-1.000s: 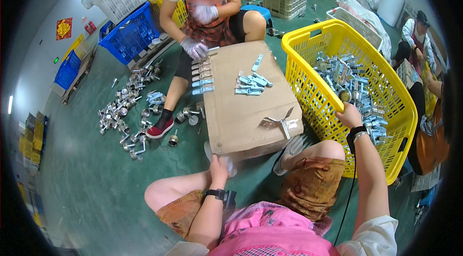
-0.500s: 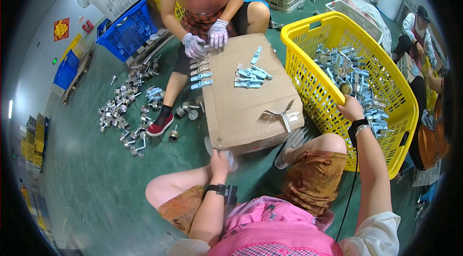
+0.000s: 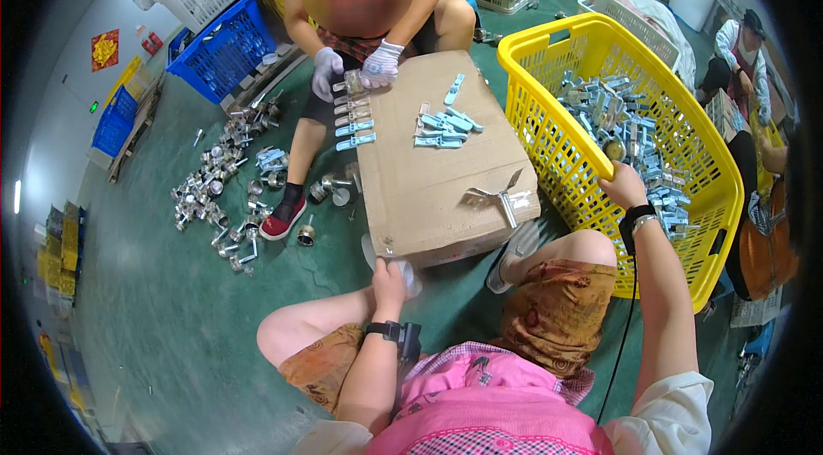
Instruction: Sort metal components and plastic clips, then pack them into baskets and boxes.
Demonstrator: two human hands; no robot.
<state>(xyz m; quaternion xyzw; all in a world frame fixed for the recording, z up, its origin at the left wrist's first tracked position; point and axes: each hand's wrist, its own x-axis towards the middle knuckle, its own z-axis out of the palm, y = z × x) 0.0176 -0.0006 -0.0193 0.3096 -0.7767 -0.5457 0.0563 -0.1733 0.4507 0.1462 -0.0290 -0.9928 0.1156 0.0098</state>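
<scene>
Visibly, the right hand (image 3: 624, 186) is closed on the left rim of the yellow plastic basket (image 3: 566, 129), which stands right of the cardboard box (image 3: 429, 189) and contains light-blue clips (image 3: 667, 170). The left hand (image 3: 389, 282) is at the box's near-left corner; whether it grips cannot be told. A winged metal piece (image 3: 504, 201) lies near the opposite corner.

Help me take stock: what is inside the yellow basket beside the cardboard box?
The yellow basket holds pale blue clips heaped with shiny metal pieces. The lower layers and the bottom beneath them are covered.
</scene>
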